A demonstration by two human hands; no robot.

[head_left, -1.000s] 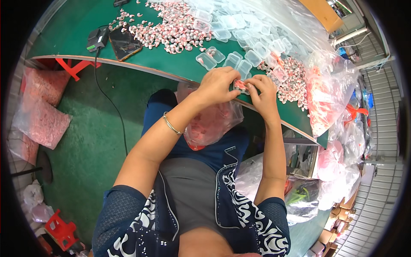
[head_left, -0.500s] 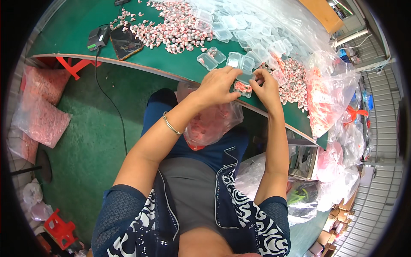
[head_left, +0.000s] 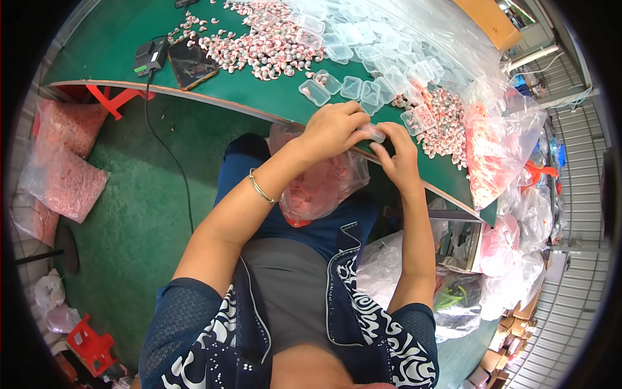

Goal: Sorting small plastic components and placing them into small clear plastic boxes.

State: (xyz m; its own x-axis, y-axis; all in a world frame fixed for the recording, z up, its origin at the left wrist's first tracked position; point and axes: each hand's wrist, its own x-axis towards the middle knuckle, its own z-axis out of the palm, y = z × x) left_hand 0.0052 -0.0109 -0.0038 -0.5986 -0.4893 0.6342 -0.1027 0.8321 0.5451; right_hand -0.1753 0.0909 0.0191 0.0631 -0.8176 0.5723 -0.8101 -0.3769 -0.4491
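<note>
A small clear plastic box [head_left: 372, 133] is at the table's front edge, its lid appearing closed. My left hand [head_left: 334, 129] pinches it between thumb and fingers and covers part of it. Beside its right end is my right hand [head_left: 400, 155], fingers curved, thumb held apart from them; whether a fingertip touches the box is hard to tell. Just beyond my hands lie several open clear boxes [head_left: 370, 96]. One open box [head_left: 315, 92] farther left has small pieces near its lid. To the right is a heap of small pink-and-grey pieces [head_left: 446, 117].
Many clear boxes [head_left: 363, 32] spread over the green table [head_left: 253, 97]. Another heap of pieces [head_left: 269, 48] lies far left, near a phone [head_left: 191, 63] and a cabled black device [head_left: 150, 57]. A plastic bag [head_left: 486, 155] stands right; another bag [head_left: 317, 191] rests on my lap.
The open box holding orange-pink strips now appears closed in my left hand. My right thumb has moved away from my right fingers. Some empty boxes beyond have shifted slightly.
</note>
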